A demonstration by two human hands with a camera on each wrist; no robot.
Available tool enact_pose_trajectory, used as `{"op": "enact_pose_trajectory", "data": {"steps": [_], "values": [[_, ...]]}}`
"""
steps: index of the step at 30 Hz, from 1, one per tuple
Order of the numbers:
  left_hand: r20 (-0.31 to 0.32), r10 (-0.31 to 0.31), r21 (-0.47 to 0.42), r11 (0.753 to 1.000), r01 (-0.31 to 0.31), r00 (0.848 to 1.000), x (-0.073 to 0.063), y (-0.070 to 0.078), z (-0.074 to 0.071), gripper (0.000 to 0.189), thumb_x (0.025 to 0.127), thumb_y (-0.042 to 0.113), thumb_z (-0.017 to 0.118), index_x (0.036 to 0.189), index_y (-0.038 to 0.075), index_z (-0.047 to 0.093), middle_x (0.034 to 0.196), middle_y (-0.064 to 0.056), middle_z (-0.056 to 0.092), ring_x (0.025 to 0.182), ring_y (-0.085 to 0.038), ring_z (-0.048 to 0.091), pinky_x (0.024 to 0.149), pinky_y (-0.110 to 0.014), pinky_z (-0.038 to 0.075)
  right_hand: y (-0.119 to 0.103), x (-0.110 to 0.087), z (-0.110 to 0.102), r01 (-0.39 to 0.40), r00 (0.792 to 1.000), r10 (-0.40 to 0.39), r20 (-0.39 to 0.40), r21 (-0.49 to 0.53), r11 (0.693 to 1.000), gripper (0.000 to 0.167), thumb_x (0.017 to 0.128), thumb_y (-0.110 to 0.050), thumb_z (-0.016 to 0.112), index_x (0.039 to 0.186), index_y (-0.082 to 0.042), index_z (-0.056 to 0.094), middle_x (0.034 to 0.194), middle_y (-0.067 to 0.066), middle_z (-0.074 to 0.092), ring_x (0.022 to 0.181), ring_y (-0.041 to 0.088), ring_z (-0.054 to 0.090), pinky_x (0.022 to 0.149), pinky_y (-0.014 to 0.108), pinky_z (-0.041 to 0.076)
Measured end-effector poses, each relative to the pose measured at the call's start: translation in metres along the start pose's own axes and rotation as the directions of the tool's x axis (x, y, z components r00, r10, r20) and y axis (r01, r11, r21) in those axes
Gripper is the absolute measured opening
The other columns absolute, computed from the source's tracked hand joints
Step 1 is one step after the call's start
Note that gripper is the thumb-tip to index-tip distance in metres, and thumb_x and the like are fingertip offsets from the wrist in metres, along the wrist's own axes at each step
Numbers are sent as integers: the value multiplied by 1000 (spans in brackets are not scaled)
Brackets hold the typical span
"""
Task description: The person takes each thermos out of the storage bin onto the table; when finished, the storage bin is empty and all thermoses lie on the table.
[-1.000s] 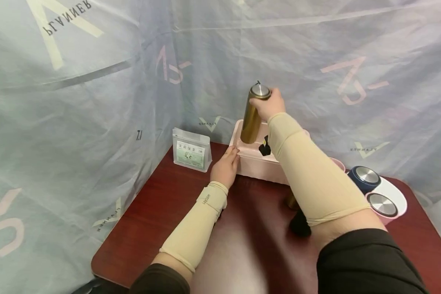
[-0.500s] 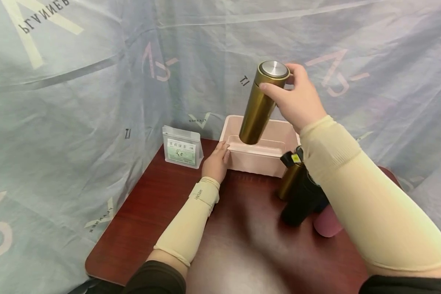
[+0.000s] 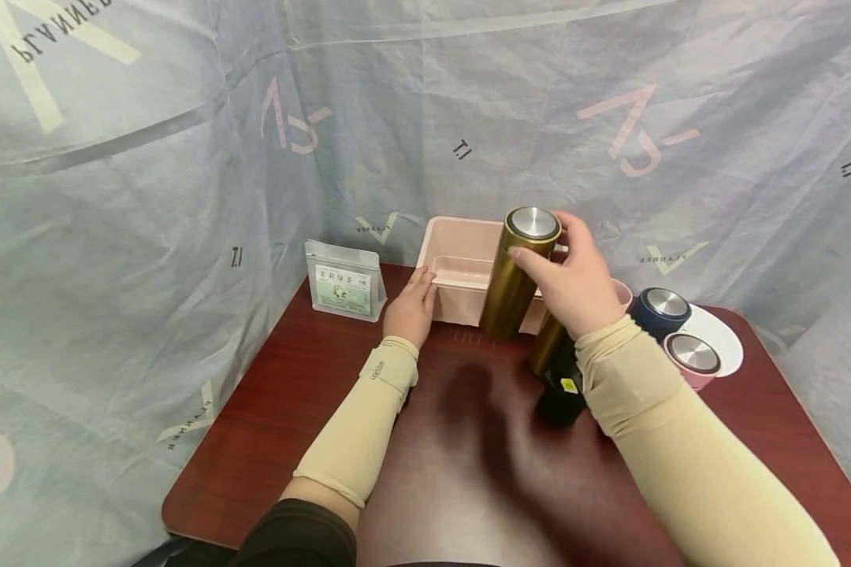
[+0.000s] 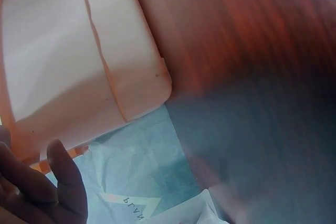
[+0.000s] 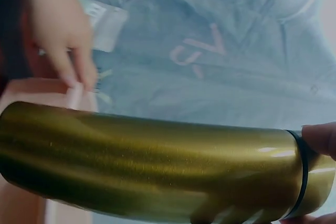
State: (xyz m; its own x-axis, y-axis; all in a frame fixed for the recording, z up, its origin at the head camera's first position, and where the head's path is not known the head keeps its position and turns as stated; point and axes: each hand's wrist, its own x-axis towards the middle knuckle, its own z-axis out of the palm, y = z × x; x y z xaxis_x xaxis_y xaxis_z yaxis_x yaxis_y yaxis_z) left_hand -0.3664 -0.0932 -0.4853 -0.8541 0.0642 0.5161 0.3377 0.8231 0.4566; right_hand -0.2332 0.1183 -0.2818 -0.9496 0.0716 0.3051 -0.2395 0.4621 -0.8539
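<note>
My right hand (image 3: 574,276) grips a gold thermos flask (image 3: 514,287) near its top, thumb on the near side. The flask is tilted and hangs at the front wall of a pink plastic bin (image 3: 454,303), covering part of it. Whether its base touches the table cannot be told. Across the right wrist view stretches the same flask (image 5: 157,166). My left hand (image 3: 409,307) holds the bin's left front corner, with fingers over the rim. Under the right forearm stand another gold flask (image 3: 546,346) and a black bottle (image 3: 562,400), both partly hidden.
A tea pouch (image 3: 343,283) stands upright left of the bin. Toward the right are a navy flask (image 3: 661,313), a pink flask (image 3: 693,358) and a white round dish (image 3: 726,339). Fabric walls (image 3: 397,118) close off the table's back and left side.
The right hand brought the gold flask up and out from above the bin, then lowered it in front of the bin's wall. The left hand stays at the corner; the head view shifted slightly.
</note>
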Motion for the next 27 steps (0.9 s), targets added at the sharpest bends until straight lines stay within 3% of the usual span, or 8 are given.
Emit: {"op": "enact_pose_trajectory", "data": {"steps": [6,10,15,21,27], "values": [[9,-6,6,1000,6,1000,-2,0,0,36,106,36,48,136,20,61,149,7,49,105,-23,67,78,-41,54,39,-6,27,13,1000,-13,6,-7,1000,62,91,-31,72,143,-11,44,128,15,55,116,32,57,95,47,47],[14,-16,1,1000,16,1000,-2,1,-1,37,106,37,47,137,21,61,149,8,48,109,-22,66,81,-41,54,60,-8,43,-3,1000,3,-24,-5,1000,61,91,-27,71,141,-5,44,129,15,55,121,33,54,99,47,45],[24,-29,-4,1000,29,999,-2,2,0,38,106,38,46,138,23,60,150,8,47,112,-21,65,83,-41,53,84,-8,55,-34,998,34,-52,-4,999,54,92,-24,71,138,-7,48,127,14,57,118,31,55,97,45,45],[31,-31,-6,999,32,999,-3,4,3,39,106,39,45,139,23,60,151,9,46,115,-19,63,85,-41,53,99,-10,60,-118,991,116,-61,-40,992,71,92,-26,71,149,-3,36,140,22,47,123,34,51,103,46,41],[41,-27,-11,1000,28,999,-4,5,4,40,106,39,45,139,20,60,150,8,47,117,-19,62,86,-41,53,104,-11,60,-146,988,143,-60,-63,987,77,93,-29,69,153,-2,30,145,24,41,132,36,45,108,48,37]]}}
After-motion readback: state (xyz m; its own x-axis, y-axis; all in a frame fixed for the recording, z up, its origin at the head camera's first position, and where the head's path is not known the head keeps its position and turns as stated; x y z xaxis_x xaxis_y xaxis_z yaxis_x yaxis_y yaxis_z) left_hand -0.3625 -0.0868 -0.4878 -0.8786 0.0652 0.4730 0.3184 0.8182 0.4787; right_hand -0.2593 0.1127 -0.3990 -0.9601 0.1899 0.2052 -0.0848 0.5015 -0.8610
